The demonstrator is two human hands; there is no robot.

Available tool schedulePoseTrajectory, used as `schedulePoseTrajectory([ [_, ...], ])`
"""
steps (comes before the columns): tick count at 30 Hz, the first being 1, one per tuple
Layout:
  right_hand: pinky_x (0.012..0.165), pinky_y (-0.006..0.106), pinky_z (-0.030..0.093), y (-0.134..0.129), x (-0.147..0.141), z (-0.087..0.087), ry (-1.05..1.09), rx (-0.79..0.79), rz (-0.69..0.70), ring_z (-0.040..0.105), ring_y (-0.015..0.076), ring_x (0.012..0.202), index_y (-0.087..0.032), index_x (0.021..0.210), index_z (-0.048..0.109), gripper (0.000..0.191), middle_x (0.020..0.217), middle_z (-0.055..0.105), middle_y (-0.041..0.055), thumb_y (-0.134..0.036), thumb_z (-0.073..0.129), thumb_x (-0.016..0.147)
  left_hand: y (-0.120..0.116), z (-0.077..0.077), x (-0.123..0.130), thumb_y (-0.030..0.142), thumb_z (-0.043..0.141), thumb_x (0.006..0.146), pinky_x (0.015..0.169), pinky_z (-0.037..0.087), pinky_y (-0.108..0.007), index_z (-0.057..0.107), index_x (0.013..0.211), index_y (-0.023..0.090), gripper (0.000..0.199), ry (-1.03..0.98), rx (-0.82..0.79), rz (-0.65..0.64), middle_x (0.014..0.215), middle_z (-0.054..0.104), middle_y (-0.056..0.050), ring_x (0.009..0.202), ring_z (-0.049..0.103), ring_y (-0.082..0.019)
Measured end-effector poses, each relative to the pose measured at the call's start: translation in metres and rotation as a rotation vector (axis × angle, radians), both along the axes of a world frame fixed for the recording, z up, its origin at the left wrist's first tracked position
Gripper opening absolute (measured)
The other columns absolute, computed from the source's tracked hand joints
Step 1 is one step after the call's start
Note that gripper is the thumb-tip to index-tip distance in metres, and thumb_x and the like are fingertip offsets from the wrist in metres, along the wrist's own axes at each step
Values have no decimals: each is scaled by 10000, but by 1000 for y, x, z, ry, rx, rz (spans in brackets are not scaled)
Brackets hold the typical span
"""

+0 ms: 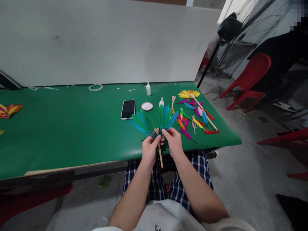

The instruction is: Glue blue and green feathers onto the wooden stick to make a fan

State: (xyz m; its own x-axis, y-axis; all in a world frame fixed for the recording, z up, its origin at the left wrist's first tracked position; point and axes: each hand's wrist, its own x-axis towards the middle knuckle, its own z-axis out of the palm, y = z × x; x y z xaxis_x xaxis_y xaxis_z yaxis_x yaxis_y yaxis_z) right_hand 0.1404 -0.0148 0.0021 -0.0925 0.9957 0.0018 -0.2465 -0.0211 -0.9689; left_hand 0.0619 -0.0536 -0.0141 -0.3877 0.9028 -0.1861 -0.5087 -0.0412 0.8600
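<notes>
Both of my hands are closed around a fan of green and blue feathers (160,117) on a thin wooden stick (160,155), near the table's front edge. My left hand (150,147) pinches the feather bases from the left side. From the right, my right hand (173,140) grips the same base with thumb and fingers. The feathers spread out away from me, and the stick's lower end points toward my lap. Just behind the fan stands a white squeeze bottle (161,102), partly hidden by the feathers. Fingers cover the join between feathers and stick.
On the green table (72,134) lie a phone (128,109), a small round white dish (147,106) and another squeeze bottle (148,89). Loose coloured feathers (187,123), a yellow feather fan (189,94) and a bare stick (173,101) are at the right. A white panel (108,41) stands behind.
</notes>
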Motion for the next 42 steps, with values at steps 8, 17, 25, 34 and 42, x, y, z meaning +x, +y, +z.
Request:
schedulePoseTrajectory([
  [8,491,193,412,-2,2,1,-43,16,0,517,69,490,-164,632,550,201,555,550,-44,-352,609,671,-1,0,0,293,696,617,504,479,-197,631,854,108,308,-29,11,-20,725,664,-49,610,616,-123],
  [17,503,202,420,-2,2,2,-91,50,-7,524,81,502,-169,610,544,207,551,526,-42,-358,599,673,0,2,-1,299,692,622,487,473,-173,626,874,103,327,-12,-17,-30,702,661,-48,593,611,-113],
  [25,549,216,426,0,4,-1,-102,67,-30,525,95,557,-166,632,566,204,596,540,-30,-365,605,659,1,2,-2,293,694,615,498,471,-180,619,922,102,370,-36,-30,-32,713,660,-53,594,611,-115],
  [34,591,224,419,3,5,-7,-57,43,-92,504,97,590,-169,675,577,204,618,565,-24,-368,614,653,1,2,-1,309,702,604,515,472,-178,620,848,97,334,-42,-67,-1,670,653,-43,564,602,-98],
  [42,601,230,421,3,5,-8,-67,54,-102,518,103,602,-176,674,589,194,624,578,-23,-366,617,646,2,4,-1,317,707,593,517,473,-184,622,808,94,321,-43,-65,5,654,649,-43,559,600,-101],
])
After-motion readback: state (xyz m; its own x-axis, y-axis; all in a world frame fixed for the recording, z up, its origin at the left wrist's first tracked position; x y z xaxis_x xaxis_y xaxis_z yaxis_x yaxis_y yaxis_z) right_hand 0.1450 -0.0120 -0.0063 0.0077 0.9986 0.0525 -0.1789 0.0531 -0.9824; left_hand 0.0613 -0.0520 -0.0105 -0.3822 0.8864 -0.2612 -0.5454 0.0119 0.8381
